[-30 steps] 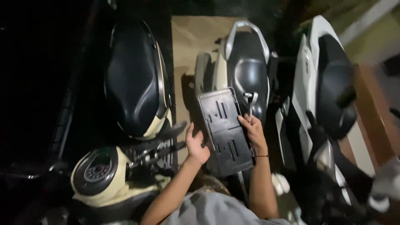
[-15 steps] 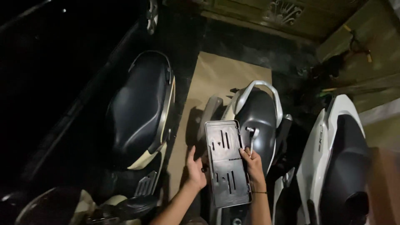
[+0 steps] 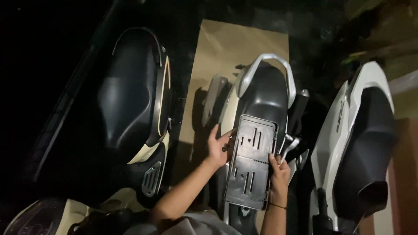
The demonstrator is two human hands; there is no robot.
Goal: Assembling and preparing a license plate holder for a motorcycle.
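Note:
I hold a flat black plastic plate holder (image 3: 251, 162) with slots, back side up, over the seat of the middle scooter (image 3: 264, 89). My left hand (image 3: 219, 146) grips its left edge near the top. My right hand (image 3: 278, 170) grips the right edge and also clasps a small silver wrench (image 3: 288, 145) that sticks up past the plate.
A cream and black scooter (image 3: 130, 95) stands on the left, a white scooter with a black seat (image 3: 361, 130) on the right. A brown cardboard sheet (image 3: 226, 48) lies on the floor under the middle scooter. The surroundings are dark.
The plate has tilted clockwise and shifted right and slightly down over the middle seat. My left hand rose to the upper left edge; my right hand dropped lower on the right edge.

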